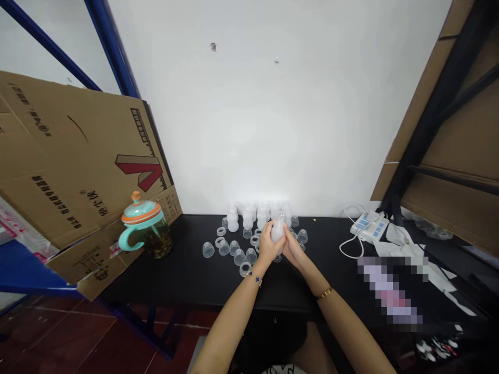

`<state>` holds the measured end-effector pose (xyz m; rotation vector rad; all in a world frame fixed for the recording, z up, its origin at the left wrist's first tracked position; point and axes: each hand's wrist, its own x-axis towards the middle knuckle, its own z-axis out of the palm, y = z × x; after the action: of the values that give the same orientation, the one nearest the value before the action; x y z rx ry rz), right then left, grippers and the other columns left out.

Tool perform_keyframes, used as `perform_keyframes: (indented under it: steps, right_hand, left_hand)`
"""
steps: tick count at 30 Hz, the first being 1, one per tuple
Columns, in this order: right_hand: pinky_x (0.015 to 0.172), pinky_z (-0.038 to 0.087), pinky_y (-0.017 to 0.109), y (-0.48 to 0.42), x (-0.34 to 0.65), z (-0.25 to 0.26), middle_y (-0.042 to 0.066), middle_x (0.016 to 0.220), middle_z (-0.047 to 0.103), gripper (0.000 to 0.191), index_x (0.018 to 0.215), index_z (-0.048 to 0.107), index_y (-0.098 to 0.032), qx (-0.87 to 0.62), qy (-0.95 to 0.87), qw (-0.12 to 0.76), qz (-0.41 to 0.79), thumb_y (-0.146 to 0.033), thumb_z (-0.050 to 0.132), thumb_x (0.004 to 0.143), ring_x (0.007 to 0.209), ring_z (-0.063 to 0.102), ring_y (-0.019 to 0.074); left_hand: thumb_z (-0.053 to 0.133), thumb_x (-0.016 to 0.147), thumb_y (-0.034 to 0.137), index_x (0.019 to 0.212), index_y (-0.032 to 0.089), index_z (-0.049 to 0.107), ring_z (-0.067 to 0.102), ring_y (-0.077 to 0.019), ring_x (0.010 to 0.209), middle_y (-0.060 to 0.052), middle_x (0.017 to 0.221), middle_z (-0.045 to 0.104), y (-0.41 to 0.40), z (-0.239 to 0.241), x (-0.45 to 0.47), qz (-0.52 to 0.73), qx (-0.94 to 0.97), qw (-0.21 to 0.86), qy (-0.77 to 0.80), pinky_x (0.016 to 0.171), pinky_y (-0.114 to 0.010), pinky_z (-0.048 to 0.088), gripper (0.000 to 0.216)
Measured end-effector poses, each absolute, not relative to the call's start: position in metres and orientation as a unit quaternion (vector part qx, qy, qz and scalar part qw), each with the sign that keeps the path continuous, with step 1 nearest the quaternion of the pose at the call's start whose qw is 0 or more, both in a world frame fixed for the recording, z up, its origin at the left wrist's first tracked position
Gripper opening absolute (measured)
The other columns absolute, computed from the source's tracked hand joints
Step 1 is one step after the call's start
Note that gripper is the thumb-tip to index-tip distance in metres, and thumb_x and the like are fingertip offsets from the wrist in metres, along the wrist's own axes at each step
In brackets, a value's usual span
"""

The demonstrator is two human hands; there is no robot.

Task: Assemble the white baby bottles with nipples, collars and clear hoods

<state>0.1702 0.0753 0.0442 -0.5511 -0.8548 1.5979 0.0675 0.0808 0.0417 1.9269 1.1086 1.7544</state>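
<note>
My left hand (268, 243) and my right hand (293, 248) are both closed around a small white baby bottle (278, 230) with a clear domed top, held upright just above the black table. Behind my hands, several white baby bottles (233, 220) stand in rows near the wall. Clear dome caps (208, 250) are scattered over the table, mostly to the left of my hands. Among them lie translucent collar rings (245, 268). My fingers hide the lower part of the held bottle and some of the pieces behind it.
On the left of the black table (187, 283) stands a glass jug (158, 241) with a turquoise handle and lid, beside a big cardboard box (89, 156). A white power strip (369, 226) with a looped cord and torn white paper (429, 270) lie on the right. A white wall closes the back.
</note>
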Motion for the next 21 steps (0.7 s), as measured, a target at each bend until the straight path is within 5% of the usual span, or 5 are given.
perform_keyframes:
  steps: [21]
  right_hand:
    - [0.098, 0.057, 0.039, 0.0762, 0.1712, 0.0406, 0.006, 0.108, 0.077, 0.048, 0.121, 0.068, -0.025, -0.244, -0.346, 0.586, 0.691, -0.059, 0.064, 0.088, 0.117, 0.066, 0.0268]
  left_hand:
    - [0.068, 0.078, 0.024, 0.138, 0.019, 0.052, 0.059, -0.029, 0.127, -0.014, 0.138, 0.061, 0.0779, 0.0368, 0.0709, 0.587, 0.698, 0.108, 0.396, 0.109, -0.048, 0.048, 0.063]
